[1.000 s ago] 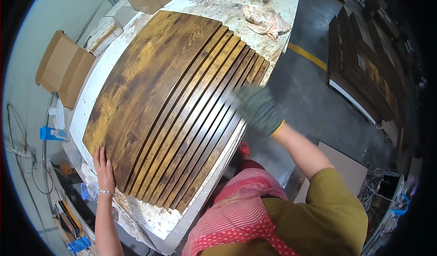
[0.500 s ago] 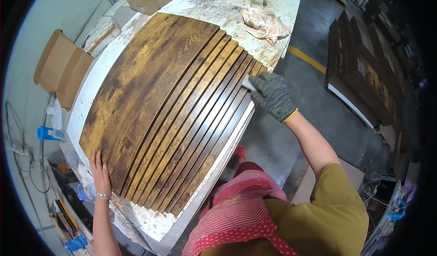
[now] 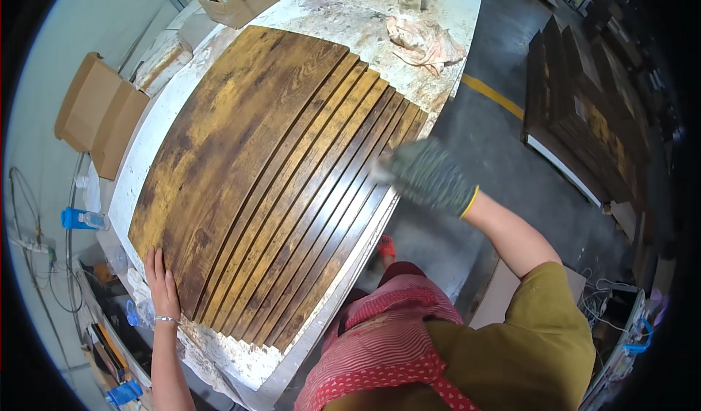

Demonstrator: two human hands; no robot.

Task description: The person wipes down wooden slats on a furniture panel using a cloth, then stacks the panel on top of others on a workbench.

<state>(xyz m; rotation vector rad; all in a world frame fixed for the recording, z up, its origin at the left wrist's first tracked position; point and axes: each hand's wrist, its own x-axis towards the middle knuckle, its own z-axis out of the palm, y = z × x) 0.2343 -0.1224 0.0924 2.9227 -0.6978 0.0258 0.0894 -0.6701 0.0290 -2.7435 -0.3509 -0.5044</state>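
Boards (image 3: 266, 181) under flat left fingers (image 3: 159, 263) and gloved right fingers (image 3: 410, 160) around a pale block (image 3: 380, 170)

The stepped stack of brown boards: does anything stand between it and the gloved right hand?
Only the pale blurred item in the right hand, over the boards; whether it touches them is unclear. Nothing else visible is in the way.
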